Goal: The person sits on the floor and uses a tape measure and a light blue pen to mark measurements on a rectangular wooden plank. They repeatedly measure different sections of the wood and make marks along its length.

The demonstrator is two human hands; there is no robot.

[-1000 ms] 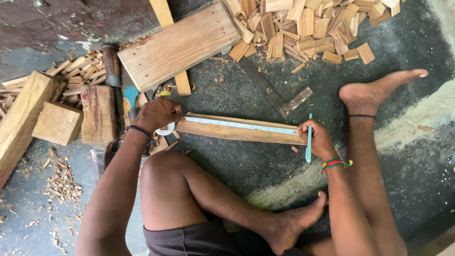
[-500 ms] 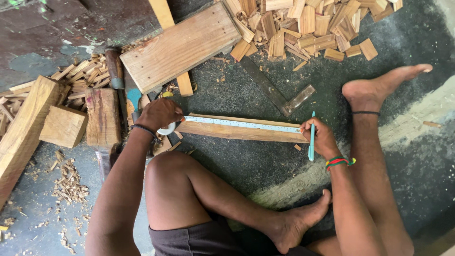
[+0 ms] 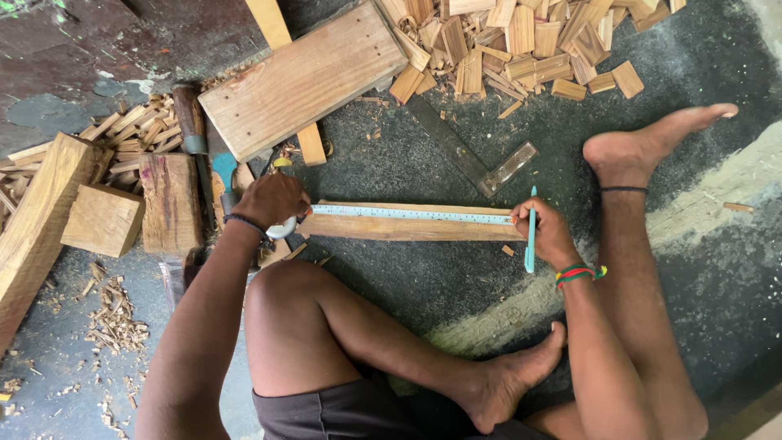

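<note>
Both arms reach forward, left hand point(image 3: 273, 200) curled knuckles-up, right hand point(image 3: 547, 232) seemingly pinched shut, wrist banded.

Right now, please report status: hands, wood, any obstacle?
Left hand pins white tape measure on narrow wooden strip. Right hand holds light-blue pen. Nothing blocking.

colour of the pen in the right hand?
Light blue, turquoise-like. The pen stands out in the right hand at the wood strip's end, head view.

Woodworking workshop floor — offcuts point(image 3: 521, 41), shavings point(image 3: 114, 322), planks point(image 3: 303, 79).
</note>
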